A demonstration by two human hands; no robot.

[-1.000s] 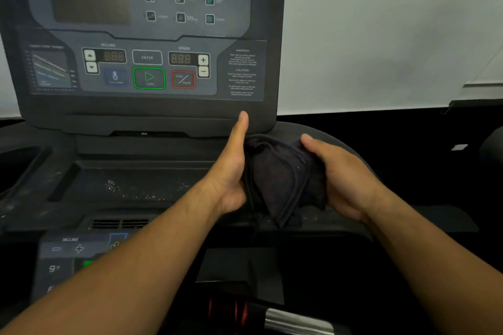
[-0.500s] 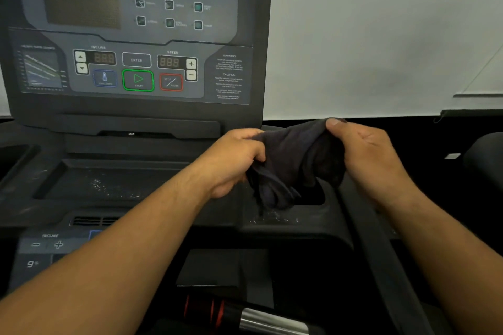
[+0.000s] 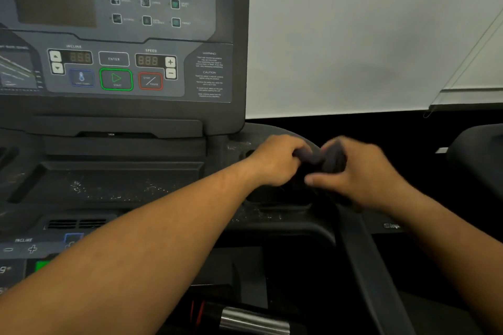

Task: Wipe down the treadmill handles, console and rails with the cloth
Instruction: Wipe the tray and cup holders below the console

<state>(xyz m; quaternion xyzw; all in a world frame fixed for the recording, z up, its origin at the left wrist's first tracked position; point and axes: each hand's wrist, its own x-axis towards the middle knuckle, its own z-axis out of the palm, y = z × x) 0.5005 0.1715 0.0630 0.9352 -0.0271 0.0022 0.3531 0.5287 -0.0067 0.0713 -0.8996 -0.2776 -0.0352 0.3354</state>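
A dark cloth [image 3: 325, 159] is bunched between both hands, mostly hidden by the fingers. My left hand [image 3: 275, 162] grips its left part and my right hand [image 3: 362, 174] grips its right part, both blurred. They hover over the cup holder recess [image 3: 275, 197] at the right of the treadmill console [image 3: 122, 35]. The console's button panel with the green start key [image 3: 116, 79] and red stop key [image 3: 150, 81] stands upright at upper left. A dark side rail [image 3: 364, 261] runs down toward me under my right forearm.
A dusty tray [image 3: 114, 185] lies below the console screen. Lower controls marked incline [image 3: 23, 246] sit at bottom left. A chrome and red handlebar grip [image 3: 245, 319] shows at the bottom. A pale wall [image 3: 353, 35] fills the upper right; another dark machine [image 3: 479, 160] is at far right.
The cloth hung open between my hands earlier; it is now gathered into a tight bundle, with both hands closed together over the cup holder. The view has shifted slightly right.
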